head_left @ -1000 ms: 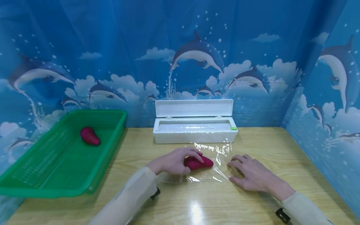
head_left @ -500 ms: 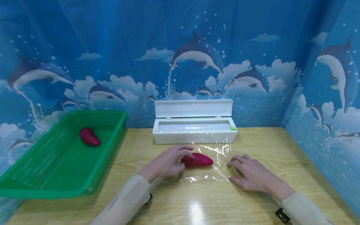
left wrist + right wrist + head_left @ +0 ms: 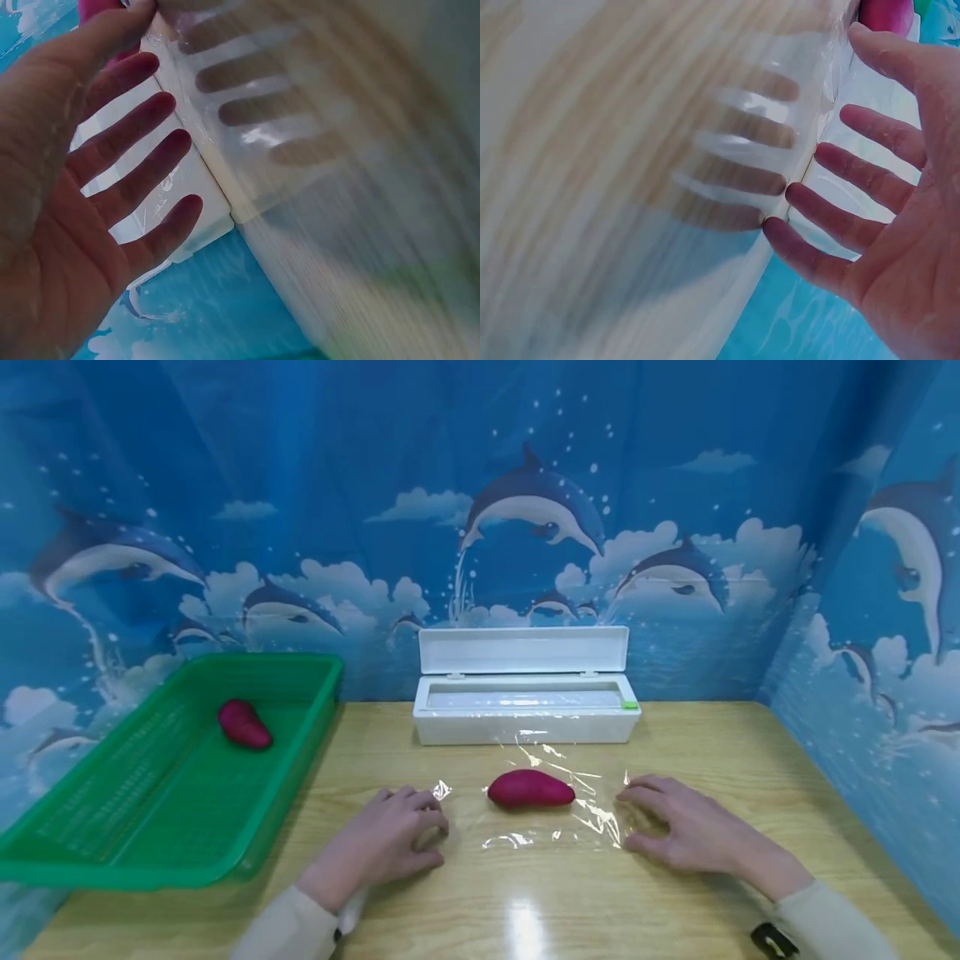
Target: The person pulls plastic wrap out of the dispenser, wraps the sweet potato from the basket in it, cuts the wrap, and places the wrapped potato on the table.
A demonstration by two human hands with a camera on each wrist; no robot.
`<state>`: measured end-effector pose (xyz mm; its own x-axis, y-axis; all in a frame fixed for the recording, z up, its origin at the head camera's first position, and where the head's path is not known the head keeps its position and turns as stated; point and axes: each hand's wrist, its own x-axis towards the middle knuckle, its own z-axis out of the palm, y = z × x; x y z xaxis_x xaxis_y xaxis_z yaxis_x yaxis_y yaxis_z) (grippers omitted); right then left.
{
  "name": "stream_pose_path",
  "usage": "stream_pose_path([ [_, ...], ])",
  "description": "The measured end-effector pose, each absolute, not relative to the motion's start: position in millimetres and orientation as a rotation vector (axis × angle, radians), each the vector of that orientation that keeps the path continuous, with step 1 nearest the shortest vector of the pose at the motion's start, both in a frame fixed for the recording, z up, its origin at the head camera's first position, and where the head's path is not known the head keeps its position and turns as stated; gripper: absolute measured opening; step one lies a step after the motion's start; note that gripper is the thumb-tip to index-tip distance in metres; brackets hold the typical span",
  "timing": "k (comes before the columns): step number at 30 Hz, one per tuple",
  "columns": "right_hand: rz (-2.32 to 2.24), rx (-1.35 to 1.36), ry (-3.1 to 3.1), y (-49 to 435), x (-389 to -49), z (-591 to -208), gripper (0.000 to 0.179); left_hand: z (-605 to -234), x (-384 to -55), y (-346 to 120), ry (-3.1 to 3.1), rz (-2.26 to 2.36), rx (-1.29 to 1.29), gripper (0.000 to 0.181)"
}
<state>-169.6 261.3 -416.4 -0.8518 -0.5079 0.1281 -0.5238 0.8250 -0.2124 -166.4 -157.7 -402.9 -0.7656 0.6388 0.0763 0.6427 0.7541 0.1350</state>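
A purple-red sweet potato [image 3: 531, 788] lies on a sheet of clear plastic wrap [image 3: 517, 840], which stretches from the white dispenser box toward the front of the table. Left of the sheet, my left hand [image 3: 378, 843] is off the sweet potato and holds nothing. Its fingers [image 3: 161, 161] are spread and relaxed in the left wrist view. My right hand [image 3: 701, 828] stays by the sheet's right edge. In the right wrist view its fingers [image 3: 840, 214] are apart, with some fingertips against the tabletop; whether they touch the wrap I cannot tell.
The white wrap box [image 3: 525, 728] stands at the back with its lid raised. A green basket [image 3: 288, 793] on the left holds another sweet potato [image 3: 244, 724]. Dolphin-print curtains [image 3: 360, 460] close off the back and right of the wooden table [image 3: 450, 914].
My left hand has let go of the sweet potato and moved left and toward me, leaving it lying on the wrap. The right hand has hardly moved.
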Motion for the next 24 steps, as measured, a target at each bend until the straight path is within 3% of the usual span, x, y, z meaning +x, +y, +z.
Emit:
stream_pose_path([
  [4,0.384,0.802,-2.936,264,-167,-413,0.056,-409,-162,-160,-2.775,-0.09,-1.1,0.017],
  [14,0.292,1.103,-2.718,264,-160,-414,0.02,-417,-158,-160,-2.639,0.034,-1.095,0.007],
  [19,0.25,1.203,-2.681,262,-162,-418,0.017,-414,-159,-159,-2.682,0.026,-1.085,0.006],
  [24,0.305,1.125,-2.746,260,-162,-415,0.018,-414,-160,-158,-2.625,0.022,-1.076,0.008],
])
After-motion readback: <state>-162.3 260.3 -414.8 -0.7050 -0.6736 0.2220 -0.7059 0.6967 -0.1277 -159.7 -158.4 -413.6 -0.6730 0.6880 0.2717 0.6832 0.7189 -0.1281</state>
